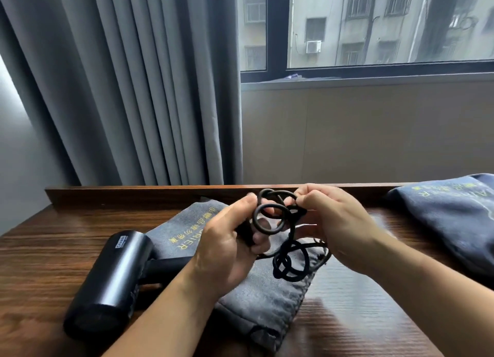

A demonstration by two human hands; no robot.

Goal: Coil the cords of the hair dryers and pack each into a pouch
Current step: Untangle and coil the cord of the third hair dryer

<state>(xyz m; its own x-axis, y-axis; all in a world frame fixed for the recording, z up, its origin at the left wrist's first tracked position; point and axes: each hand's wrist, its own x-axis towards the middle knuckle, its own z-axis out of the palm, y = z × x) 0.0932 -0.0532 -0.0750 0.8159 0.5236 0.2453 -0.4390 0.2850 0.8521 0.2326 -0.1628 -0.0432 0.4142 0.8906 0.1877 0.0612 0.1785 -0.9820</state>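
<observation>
A black hair dryer [112,279] lies on the wooden table [53,249] at the left, its handle pointing right. Its black cord [267,220] is looped between both hands above a flat grey pouch [262,298] with yellow lettering. My left hand [227,249] grips the gathered loops. My right hand [334,223] pinches the cord at the top of the loops. More cord [291,263] hangs in loose rings onto the pouch.
A second, dark blue pouch [454,217], bulging, lies at the table's right. A raised wooden ledge [149,193] runs along the table's far edge. Grey curtains [133,89] and a window stand behind.
</observation>
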